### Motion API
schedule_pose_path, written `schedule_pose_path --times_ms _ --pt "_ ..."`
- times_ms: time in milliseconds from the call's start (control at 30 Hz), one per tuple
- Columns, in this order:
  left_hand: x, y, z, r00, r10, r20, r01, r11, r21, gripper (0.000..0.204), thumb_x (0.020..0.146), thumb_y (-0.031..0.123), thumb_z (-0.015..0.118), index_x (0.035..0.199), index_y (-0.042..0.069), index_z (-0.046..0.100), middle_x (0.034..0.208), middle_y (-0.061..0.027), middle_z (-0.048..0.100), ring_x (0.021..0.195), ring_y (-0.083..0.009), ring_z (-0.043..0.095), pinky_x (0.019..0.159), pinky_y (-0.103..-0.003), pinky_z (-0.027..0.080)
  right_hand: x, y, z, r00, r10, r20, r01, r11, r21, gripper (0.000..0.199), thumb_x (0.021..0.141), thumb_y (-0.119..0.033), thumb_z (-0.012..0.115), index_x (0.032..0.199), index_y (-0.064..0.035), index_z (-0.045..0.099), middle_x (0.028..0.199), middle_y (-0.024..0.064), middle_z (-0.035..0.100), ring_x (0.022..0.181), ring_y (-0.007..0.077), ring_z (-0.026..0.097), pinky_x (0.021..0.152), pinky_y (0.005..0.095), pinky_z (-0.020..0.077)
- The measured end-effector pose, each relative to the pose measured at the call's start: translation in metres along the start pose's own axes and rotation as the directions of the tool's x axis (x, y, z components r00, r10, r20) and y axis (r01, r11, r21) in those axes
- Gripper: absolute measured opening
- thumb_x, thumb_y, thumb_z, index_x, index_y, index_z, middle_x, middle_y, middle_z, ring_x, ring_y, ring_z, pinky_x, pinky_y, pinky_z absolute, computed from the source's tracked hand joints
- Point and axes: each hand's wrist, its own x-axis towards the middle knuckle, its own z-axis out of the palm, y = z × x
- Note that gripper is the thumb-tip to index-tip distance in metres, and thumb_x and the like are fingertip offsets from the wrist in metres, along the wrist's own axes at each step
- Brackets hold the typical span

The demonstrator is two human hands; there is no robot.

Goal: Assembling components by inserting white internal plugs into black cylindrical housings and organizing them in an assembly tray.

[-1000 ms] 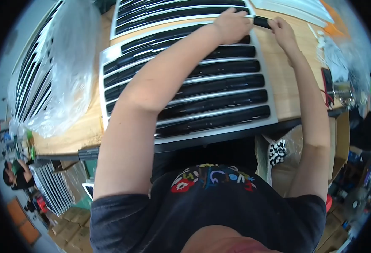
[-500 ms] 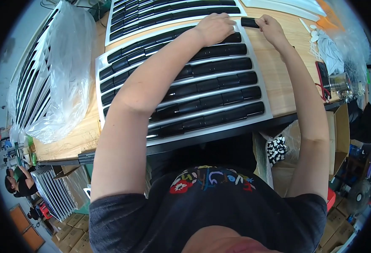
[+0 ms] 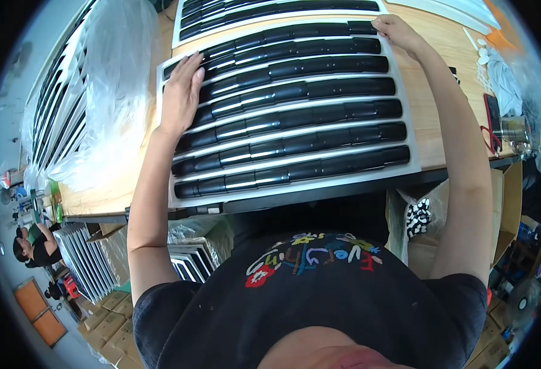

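Resting flat, the left hand (image 3: 181, 92) lies palm-down with its fingers (image 3: 187, 67) straight and held close together on the upper left corner of a large car grille (image 3: 295, 117) — silver frame, black horizontal slats with glossy highlights. The fingertips point away from the body and touch the topmost slats; nothing is pinched or lifted. The right hand (image 3: 396, 34) sits at the opposite far corner, its fingers curled over the grille's upper right edge, with the thumb side against the end of the top black slat; whether it pinches the rim or only presses on it cannot be told.

Between the two hands the grille spreads across a wooden workbench (image 3: 443, 92), its near edge hanging slightly over the bench front, just ahead of the person's black shirt. Beyond the fingertips, a second grille (image 3: 270, 9) of the same kind lies further back on the bench. Left of the left hand, a stack of more grilles under clear plastic wrap (image 3: 104, 92) stands close by. Right of the right forearm — well apart from the hand — a red-edged phone (image 3: 492, 114) and a metal cup (image 3: 516, 129) rest near the bench's edge. Below that edge is an open cardboard box (image 3: 504, 209).
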Motion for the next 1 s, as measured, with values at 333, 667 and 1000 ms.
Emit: schedule_pose_path --times_ms 333,667,1000 --pt "-0.004 -0.007 0.010 0.992 0.065 0.105 -0.088 0.968 0.235 0.049 0.104 0.037 0.041 0.148 0.014 0.042 0.151 -0.0108 0.043 0.144 -0.0301 0.033 0.117 -0.048 0.026 -0.048 -0.027 0.012 0.806 -0.222 -0.549 -0.033 0.908 -0.417 0.039 0.098 -0.038 0.057 0.095 0.0003 0.064 0.076 0.0109 0.060 0.071 0.0219 0.057 0.073 0.0354 0.0470" --pt "0.036 0.045 0.060 0.884 0.347 0.311 -0.404 0.904 0.138 0.067 0.102 0.057 0.029 0.155 0.016 0.027 0.163 -0.0039 0.019 0.150 -0.0260 0.018 0.120 -0.051 0.015 -0.298 -0.138 0.097 0.952 0.296 0.081 -0.286 0.758 0.587 0.024 0.100 -0.025 0.056 0.109 -0.0039 0.063 0.092 0.0038 0.066 0.077 0.0082 0.060 0.069 0.0204 0.0465" --pt "0.084 0.003 0.075 0.959 0.254 0.125 -0.245 0.966 -0.082 0.050 0.104 0.040 0.043 0.137 0.004 0.050 0.139 -0.0207 0.052 0.129 -0.0376 0.049 0.108 -0.041 0.038 -0.328 -0.187 0.154 0.942 0.154 0.299 -0.327 0.211 0.921 0.049 0.101 -0.021 0.055 0.140 0.0055 0.040 0.134 0.0215 0.056 0.125 0.0272 0.056 0.105 0.0347 0.0451"
